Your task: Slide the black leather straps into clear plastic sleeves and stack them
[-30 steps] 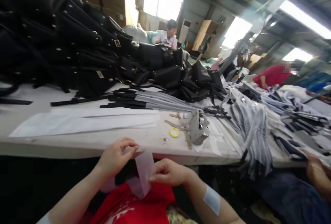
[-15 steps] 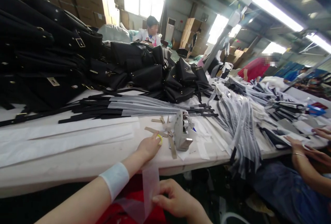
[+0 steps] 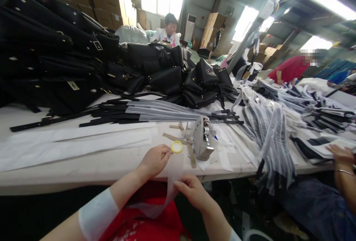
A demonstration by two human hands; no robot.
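Observation:
My left hand (image 3: 154,160) rests at the table's near edge, fingers closed on the top end of a thin translucent strip (image 3: 172,176), close to a small yellow ring (image 3: 176,146). My right hand (image 3: 191,192) sits lower, below the table edge, pinching the same strip partway down; the strip's tail loops over my red lap. A metal tape dispenser (image 3: 202,142) stands just right of the ring, with brown tape pieces (image 3: 178,137) around it.
Long white paper sheets (image 3: 75,144) lie to the left on the white table (image 3: 83,172). Black straps in clear sleeves (image 3: 155,113) and a pile of black handbags (image 3: 69,62) fill the back. More wrapped straps (image 3: 272,133) hang at right. Another person's hand (image 3: 340,155) works at far right.
My left hand went up from my lap to the table by the yellow ring, then drew back a little with the strip's end. My right hand stayed on the strip.

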